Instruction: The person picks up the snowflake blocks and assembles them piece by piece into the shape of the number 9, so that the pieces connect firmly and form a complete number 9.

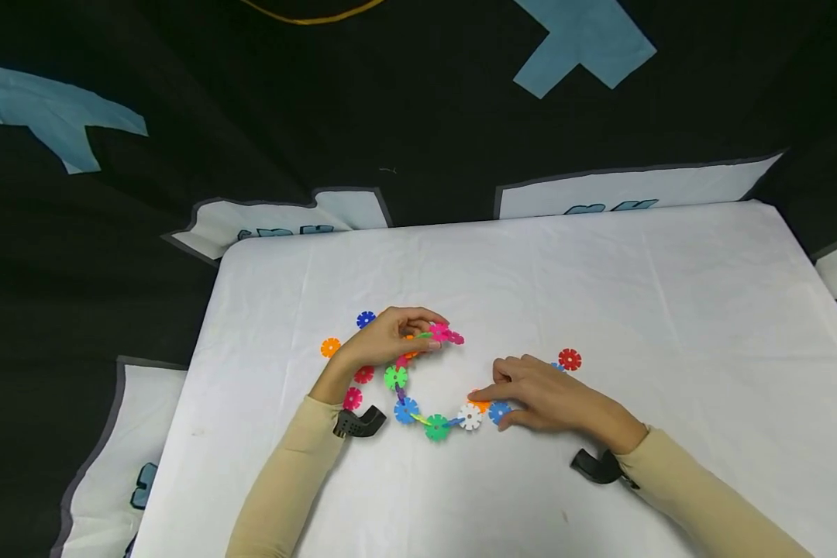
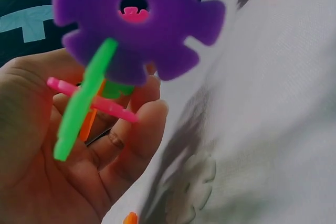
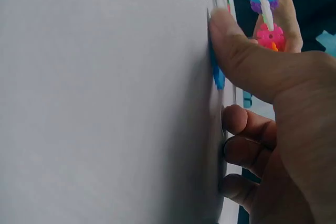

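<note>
My left hand (image 1: 397, 332) holds the upper end of a curved chain of slotted plastic flower discs. Pink discs (image 1: 439, 332) stick out past its fingertips. From there the chain bends down through a green disc (image 1: 395, 377), a blue disc (image 1: 406, 410) and another green disc (image 1: 436, 427) to a white disc (image 1: 470, 417). In the left wrist view a purple disc (image 2: 173, 40) looms close to the camera. My right hand (image 1: 551, 395) touches a loose orange disc (image 1: 483, 405) with its index fingertip. Its thumb is at a blue disc (image 3: 216, 66); the other fingers curl in.
Loose discs lie around on the white table (image 1: 669, 325): a red one (image 1: 570, 359) beyond my right hand, and dark blue (image 1: 366, 319), orange (image 1: 331, 347) and red-pink (image 1: 353, 398) ones by my left arm. A dark curtain (image 1: 425, 108) hangs behind the table.
</note>
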### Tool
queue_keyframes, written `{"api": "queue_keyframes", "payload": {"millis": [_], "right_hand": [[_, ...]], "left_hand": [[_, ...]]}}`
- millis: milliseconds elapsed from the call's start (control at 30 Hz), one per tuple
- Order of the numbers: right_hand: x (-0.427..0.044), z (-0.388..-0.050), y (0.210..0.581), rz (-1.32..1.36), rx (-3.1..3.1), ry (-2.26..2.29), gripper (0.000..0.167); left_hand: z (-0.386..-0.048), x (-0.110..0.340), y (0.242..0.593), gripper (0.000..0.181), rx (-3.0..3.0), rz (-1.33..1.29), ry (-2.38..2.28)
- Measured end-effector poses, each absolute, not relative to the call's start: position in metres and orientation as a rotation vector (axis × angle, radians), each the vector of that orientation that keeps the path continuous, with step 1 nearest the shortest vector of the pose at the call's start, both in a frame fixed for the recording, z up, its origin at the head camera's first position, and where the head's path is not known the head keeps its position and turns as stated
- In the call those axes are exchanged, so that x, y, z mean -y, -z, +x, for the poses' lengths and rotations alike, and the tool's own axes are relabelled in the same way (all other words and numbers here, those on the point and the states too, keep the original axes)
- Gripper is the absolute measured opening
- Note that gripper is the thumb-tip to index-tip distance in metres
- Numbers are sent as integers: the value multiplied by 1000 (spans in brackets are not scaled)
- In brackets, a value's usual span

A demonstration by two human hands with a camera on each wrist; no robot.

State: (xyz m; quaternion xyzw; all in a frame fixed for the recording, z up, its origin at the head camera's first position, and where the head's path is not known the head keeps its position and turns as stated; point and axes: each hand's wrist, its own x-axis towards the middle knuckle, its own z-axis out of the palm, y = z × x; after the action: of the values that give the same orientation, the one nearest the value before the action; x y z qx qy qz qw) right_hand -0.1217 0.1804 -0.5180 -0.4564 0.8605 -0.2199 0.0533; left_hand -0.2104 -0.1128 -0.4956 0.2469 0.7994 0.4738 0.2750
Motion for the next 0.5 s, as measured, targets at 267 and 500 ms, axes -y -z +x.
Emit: {"api": "queue_keyframes", "payload": {"millis": [267, 500], "right_hand": [[-182, -131, 516, -1446, -2696, 642, 43], [-204, -158, 516, -1047, -2892, 571, 43]], "left_hand": [[-210, 115, 497, 35, -2155, 649, -1267], [-210, 113, 498, 34, -2164, 654, -1250]]}}
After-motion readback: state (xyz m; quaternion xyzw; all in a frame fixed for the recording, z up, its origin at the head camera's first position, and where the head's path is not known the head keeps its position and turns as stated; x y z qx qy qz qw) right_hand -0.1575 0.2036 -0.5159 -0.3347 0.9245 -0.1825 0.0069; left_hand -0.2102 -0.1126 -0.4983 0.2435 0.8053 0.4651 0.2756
